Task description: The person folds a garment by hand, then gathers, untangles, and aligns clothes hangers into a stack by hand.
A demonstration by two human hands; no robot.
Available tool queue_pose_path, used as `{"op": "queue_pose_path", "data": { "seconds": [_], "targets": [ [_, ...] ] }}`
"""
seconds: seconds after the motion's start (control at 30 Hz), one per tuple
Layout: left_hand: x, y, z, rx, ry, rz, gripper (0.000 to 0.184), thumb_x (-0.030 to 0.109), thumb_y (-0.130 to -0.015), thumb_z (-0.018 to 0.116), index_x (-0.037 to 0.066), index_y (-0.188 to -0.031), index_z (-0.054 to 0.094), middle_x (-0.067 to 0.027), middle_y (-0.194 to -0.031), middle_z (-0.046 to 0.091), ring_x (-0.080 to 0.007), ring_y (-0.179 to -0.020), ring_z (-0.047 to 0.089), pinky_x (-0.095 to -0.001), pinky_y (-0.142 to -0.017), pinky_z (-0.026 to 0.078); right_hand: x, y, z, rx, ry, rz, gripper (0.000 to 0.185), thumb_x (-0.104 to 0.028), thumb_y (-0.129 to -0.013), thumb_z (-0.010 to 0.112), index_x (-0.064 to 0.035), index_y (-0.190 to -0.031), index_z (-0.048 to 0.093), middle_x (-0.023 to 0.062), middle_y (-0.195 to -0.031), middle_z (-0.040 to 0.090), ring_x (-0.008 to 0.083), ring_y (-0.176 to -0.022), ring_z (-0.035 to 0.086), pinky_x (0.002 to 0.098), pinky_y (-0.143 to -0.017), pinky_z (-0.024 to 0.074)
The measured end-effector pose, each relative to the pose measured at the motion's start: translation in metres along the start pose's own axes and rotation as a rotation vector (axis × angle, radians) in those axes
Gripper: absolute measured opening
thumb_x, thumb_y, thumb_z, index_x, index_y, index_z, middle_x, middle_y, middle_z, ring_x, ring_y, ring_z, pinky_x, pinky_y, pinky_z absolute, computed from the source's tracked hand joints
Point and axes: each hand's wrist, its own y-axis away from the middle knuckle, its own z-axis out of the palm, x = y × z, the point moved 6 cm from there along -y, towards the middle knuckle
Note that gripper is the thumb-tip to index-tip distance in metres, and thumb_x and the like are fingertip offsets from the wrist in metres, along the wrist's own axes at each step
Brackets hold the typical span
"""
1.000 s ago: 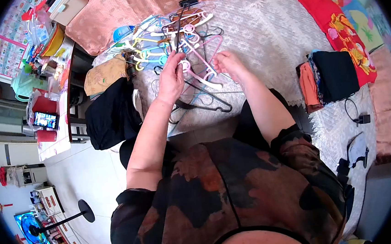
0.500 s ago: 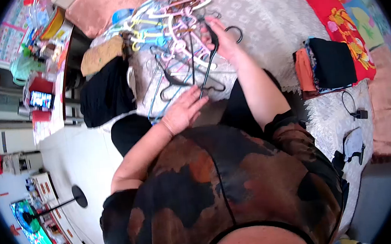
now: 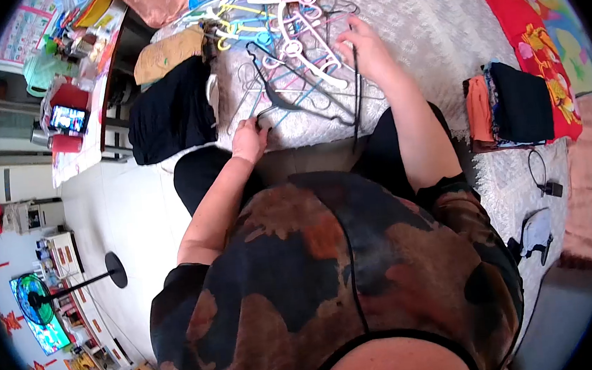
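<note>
The left hand point(image 3: 249, 140) reaches low, fingers curled on a black hanger point(image 3: 290, 107); the right hand point(image 3: 367, 51), farther forward, pinches an edge-on dark hanger point(image 3: 357, 86).

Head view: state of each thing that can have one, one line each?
left hand, fingers closed at a black hanger's hook
right hand, fingers curled around an upper dark hanger
coloured hangers, jumbled, overlapping
right-hand clothes stack, folded
black clothes, bundled
phone, screen lit
TV, on
fan, standing; spin unclear
</note>
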Motion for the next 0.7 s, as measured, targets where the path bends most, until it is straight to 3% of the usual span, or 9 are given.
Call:
{"op": "queue_pose_path", "data": {
  "seconds": [0.07, 0.13, 0.2, 0.23, 0.27, 0.37, 0.53, 0.6, 0.7],
  "targets": [
    [-0.015, -0.018, 0.010, 0.018, -0.027, -0.124, 0.035, 0.020, -0.080, 0.065, 0.003, -0.111, 0.058, -0.0227, -0.108, 0.057, -0.0399, -0.099, 0.057, -0.0444, -0.085, 0.048, -0.003, -0.005, 0.002, -0.050, -0.204, -0.001, 0.015, -0.020, -0.084, 0.066, -0.0074, -0.091, 0.068, 0.0170, -0.108, 0.062, 0.0345, -0.095, 0.061, 0.0409, -0.090, 0.0461],
    [-0.025, -0.035, 0.015, -0.006, -0.067, -0.129, 0.035, 0.019, -0.080, 0.063, 0.003, -0.111, 0.058, -0.0223, -0.101, 0.061, -0.0407, -0.096, 0.059, -0.0446, -0.085, 0.048, -0.002, -0.005, 0.015, -0.126, -0.285, 0.076, 0.016, -0.022, -0.088, 0.062, -0.0114, -0.099, 0.066, 0.0157, -0.086, 0.066, 0.0362, -0.079, 0.062, 0.0415, -0.072, 0.0502],
    [-0.030, -0.044, 0.018, -0.118, -0.035, -0.190, 0.032, 0.018, -0.081, 0.060, 0.002, -0.109, 0.059, -0.0213, -0.091, 0.064, -0.0429, -0.093, 0.060, -0.0452, -0.085, 0.048, -0.012, -0.004, 0.016, -0.177, -0.289, 0.094, 0.016, -0.024, -0.089, 0.060, -0.0122, -0.099, 0.064, 0.0173, -0.080, 0.065, 0.0380, -0.076, 0.062, 0.0444, -0.067, 0.0503],
    [-0.024, -0.046, 0.012, -0.009, -0.061, -0.117, 0.026, 0.017, -0.085, 0.057, -0.001, -0.104, 0.057, -0.0177, -0.079, 0.065, -0.0364, -0.081, 0.065, -0.0426, -0.073, 0.053, -0.015, -0.005, 0.018, -0.264, -0.212, 0.091, 0.018, -0.022, -0.090, 0.058, -0.0108, -0.103, 0.064, 0.0173, -0.088, 0.066, 0.0339, -0.080, 0.065, 0.0404, -0.070, 0.0509],
    [-0.022, -0.050, 0.011, -0.007, -0.067, -0.112, 0.026, 0.017, -0.085, 0.057, -0.001, -0.104, 0.057, -0.0177, -0.079, 0.065, -0.0364, -0.081, 0.065, -0.0426, -0.073, 0.053, -0.021, -0.007, 0.013, -0.247, -0.215, 0.066, 0.017, -0.021, -0.089, 0.060, -0.0102, -0.101, 0.064, 0.0169, -0.086, 0.066, 0.0351, -0.079, 0.064, 0.0405, -0.069, 0.0509],
    [0.019, -0.049, -0.016, -0.054, 0.869, -0.286, 0.023, 0.022, -0.092, 0.055, -0.001, -0.093, 0.052, -0.0092, -0.072, 0.060, -0.0148, -0.055, 0.061, -0.0262, -0.044, 0.046, -0.027, -0.009, 0.014, -0.172, -0.289, 0.022, 0.016, -0.020, -0.089, 0.060, -0.0105, -0.101, 0.064, 0.0170, -0.087, 0.066, 0.0347, -0.078, 0.065, 0.0397, -0.067, 0.0509],
    [0.084, -0.063, -0.070, 0.021, 1.065, -0.213, 0.020, 0.020, -0.092, 0.056, 0.001, -0.094, 0.051, -0.0070, -0.071, 0.059, -0.0144, -0.052, 0.058, -0.0251, -0.042, 0.044, -0.066, -0.017, -0.012, -0.097, -0.375, -0.126, 0.027, -0.021, -0.082, 0.069, -0.0113, -0.106, 0.063, 0.0091, -0.071, 0.059, 0.0233, -0.063, 0.058, 0.0325, -0.062, 0.0499],
    [0.105, -0.063, -0.081, 0.005, 1.064, -0.169, 0.019, 0.018, -0.092, 0.056, 0.001, -0.096, 0.051, -0.0071, -0.072, 0.059, -0.0137, -0.053, 0.059, -0.0247, -0.042, 0.044, -0.074, -0.016, -0.013, -0.089, -0.409, -0.133, 0.034, -0.020, -0.078, 0.074, -0.0105, -0.109, 0.063, 0.0062, -0.075, 0.055, 0.0188, -0.062, 0.053, 0.0301, -0.062, 0.0487],
    [0.135, -0.058, -0.096, 0.141, 0.998, -0.060, 0.019, 0.011, -0.091, 0.055, 0.002, -0.106, 0.047, -0.0080, -0.076, 0.061, -0.0130, -0.053, 0.059, -0.0255, -0.042, 0.047, -0.080, -0.013, -0.007, -0.178, -0.463, -0.155, 0.041, -0.020, -0.077, 0.073, -0.0105, -0.114, 0.061, 0.0101, -0.103, 0.061, 0.0256, -0.085, 0.063, 0.0345, -0.073, 0.0520]
  ]
}}
